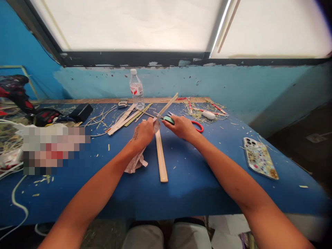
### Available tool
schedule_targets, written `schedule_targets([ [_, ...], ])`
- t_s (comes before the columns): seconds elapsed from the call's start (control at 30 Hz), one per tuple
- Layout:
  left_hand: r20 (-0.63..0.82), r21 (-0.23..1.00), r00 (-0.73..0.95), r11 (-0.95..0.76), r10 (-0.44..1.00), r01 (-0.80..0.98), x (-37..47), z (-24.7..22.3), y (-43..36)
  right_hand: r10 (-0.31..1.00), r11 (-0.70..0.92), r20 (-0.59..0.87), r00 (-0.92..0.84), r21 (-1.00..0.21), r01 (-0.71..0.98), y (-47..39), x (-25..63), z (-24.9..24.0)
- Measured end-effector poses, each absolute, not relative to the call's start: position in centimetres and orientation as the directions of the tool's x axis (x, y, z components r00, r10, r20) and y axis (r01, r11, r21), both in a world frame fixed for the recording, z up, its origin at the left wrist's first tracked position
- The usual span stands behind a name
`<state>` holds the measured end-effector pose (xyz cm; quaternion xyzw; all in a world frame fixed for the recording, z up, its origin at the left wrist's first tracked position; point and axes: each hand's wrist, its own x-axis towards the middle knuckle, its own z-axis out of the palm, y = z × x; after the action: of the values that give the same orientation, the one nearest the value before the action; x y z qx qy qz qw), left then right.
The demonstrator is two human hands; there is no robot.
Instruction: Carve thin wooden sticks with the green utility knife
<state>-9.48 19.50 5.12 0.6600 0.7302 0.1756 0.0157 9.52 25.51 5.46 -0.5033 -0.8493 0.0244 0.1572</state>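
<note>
My left hand [145,133] is closed at the table's middle, a crumpled pale tissue [137,163] bunched in its grip. A pale, flat bamboo-like strip [162,160] runs from beside these fingers toward me. My right hand [183,126] is wrapped round a green-handled craft knife [169,120], its blade at my left fingertips. Another narrow strip [169,103] slants up and away behind the blade. Whether the two strips join is hidden by my hands. Red-handled scissors [198,126] lie partly behind my right hand.
A water bottle [136,90] stands at the back beside several flat strips [121,120]. Shavings [192,107] litter the blue table [197,176]. A phone [260,157] lies at right. A cordless drill [19,93], black box [81,112] and white cables [19,199] are at left.
</note>
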Motion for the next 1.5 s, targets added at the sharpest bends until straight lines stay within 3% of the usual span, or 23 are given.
schedule_targets([
  [0.33,0.171,0.399,-0.021,-0.049,0.985,0.915,-9.0,5.4,20.4,0.888,0.422,0.260,-0.379,-0.137,0.896,27.9,11.7,5.6],
  [0.57,0.189,0.527,-0.030,-0.076,0.982,0.846,-10.1,4.6,20.6,0.853,0.500,0.243,-0.462,-0.126,0.857,26.0,10.1,5.3],
  [0.77,0.225,0.567,-0.002,-0.129,0.974,0.814,-9.8,5.2,20.6,0.848,0.487,0.288,-0.445,-0.092,0.869,27.3,11.0,5.5],
  [0.97,0.184,0.669,0.022,-0.141,0.983,0.730,-9.6,5.0,20.9,0.867,0.436,0.308,-0.392,-0.088,0.896,27.6,11.7,5.7],
  [1.13,0.151,0.750,-0.009,-0.109,0.988,0.652,-10.5,4.5,21.1,0.846,0.496,0.270,-0.460,-0.078,0.865,26.2,10.4,5.6],
  [1.5,0.188,0.699,0.008,-0.139,0.982,0.702,-10.1,5.0,20.9,0.860,0.464,0.286,-0.423,-0.089,0.882,28.0,11.9,5.3],
])
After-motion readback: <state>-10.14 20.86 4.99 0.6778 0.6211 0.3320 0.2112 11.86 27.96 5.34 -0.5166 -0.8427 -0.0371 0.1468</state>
